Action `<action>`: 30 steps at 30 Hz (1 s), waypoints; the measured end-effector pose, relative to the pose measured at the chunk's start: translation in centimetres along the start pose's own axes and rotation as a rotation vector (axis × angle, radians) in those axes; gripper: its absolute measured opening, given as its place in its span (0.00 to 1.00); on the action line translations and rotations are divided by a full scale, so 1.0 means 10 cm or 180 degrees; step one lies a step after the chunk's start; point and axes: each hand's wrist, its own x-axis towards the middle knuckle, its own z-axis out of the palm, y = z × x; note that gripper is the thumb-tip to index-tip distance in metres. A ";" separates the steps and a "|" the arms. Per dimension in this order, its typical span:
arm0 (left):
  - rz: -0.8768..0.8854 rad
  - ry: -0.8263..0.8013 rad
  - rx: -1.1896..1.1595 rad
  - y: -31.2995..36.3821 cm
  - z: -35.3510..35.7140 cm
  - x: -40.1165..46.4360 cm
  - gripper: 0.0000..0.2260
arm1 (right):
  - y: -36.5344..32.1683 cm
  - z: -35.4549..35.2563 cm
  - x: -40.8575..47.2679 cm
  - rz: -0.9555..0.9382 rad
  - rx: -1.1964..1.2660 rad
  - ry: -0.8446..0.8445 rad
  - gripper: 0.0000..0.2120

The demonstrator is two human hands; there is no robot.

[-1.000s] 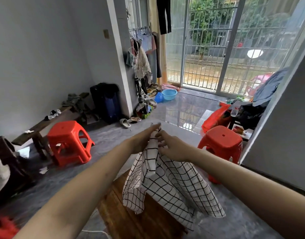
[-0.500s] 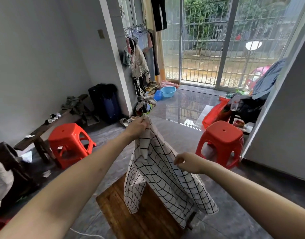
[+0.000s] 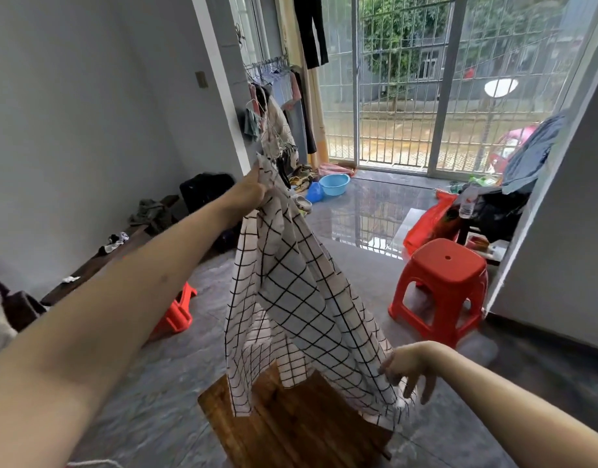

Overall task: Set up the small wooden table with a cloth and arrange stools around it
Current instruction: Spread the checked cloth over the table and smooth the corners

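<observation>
A white cloth with a black grid (image 3: 291, 298) hangs over the small wooden table (image 3: 291, 427). My left hand (image 3: 252, 190) grips its top corner, held high and far out. My right hand (image 3: 405, 366) is low on the right, pinching the cloth's lower right edge, other fingers hanging loose. One red plastic stool (image 3: 441, 288) stands on the floor to the right of the table. A second red stool (image 3: 176, 312) stands to the left, mostly hidden behind my left forearm.
A dark wooden bench (image 3: 98, 261) runs along the left wall. A clothes rack (image 3: 277, 106), a blue basin (image 3: 334, 184) and shoes sit near the barred glass door. A red bag (image 3: 429, 224) and dark clutter lie beyond the right stool. A grey wall (image 3: 567, 231) juts in right.
My left hand rose and stretched further away with the cloth's top corner. My right hand slid down the cloth's edge to its lower right end, spreading the cloth out above the table.
</observation>
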 end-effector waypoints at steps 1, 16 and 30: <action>0.0036 0.0154 -0.0081 0.04 -0.01 0.03 0.21 | -0.01 0.01 0.02 0.0001 0.0185 -0.0071 0.31; -0.0168 -0.1319 0.0035 0.00 -0.64 -0.19 0.26 | -0.72 -0.33 0.04 -0.1921 0.0268 0.2119 0.31; -0.0189 0.0680 -0.1047 0.19 -0.88 -0.06 0.15 | -1.28 -0.48 -0.14 -0.1771 -0.0112 0.1793 0.07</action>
